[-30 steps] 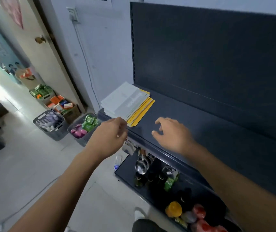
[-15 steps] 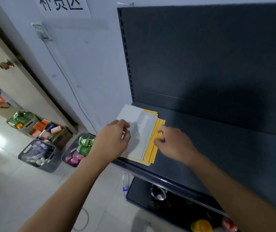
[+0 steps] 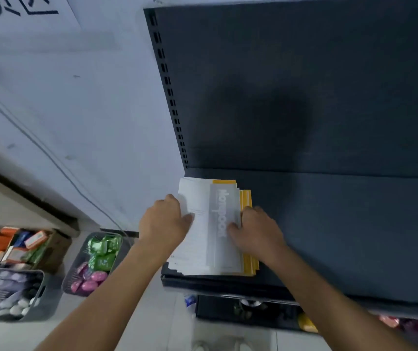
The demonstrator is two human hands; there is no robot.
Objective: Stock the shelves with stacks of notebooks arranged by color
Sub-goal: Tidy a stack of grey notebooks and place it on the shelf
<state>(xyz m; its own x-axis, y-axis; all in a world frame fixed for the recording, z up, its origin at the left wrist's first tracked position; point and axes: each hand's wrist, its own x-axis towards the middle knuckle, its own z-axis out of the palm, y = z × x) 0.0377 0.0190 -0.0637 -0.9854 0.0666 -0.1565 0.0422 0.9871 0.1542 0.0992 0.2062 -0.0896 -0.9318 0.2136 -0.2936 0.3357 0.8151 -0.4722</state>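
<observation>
Gripping the notebook stack (image 3: 204, 252) by its sides, left hand (image 3: 163, 222) and right hand (image 3: 257, 233); white cover lettering (image 3: 221, 214) too blurred for reading.

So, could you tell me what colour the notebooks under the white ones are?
The lower notebooks are yellow; the head view shows it best.

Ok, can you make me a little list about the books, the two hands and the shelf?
notebook stack: grey-white covers on top, yellow notebooks underneath, lying flat on the shelf, at its left end
left hand: holds the stack's left edge
right hand: holds the stack's right edge
also there: green packets, down left of the shelf
</observation>
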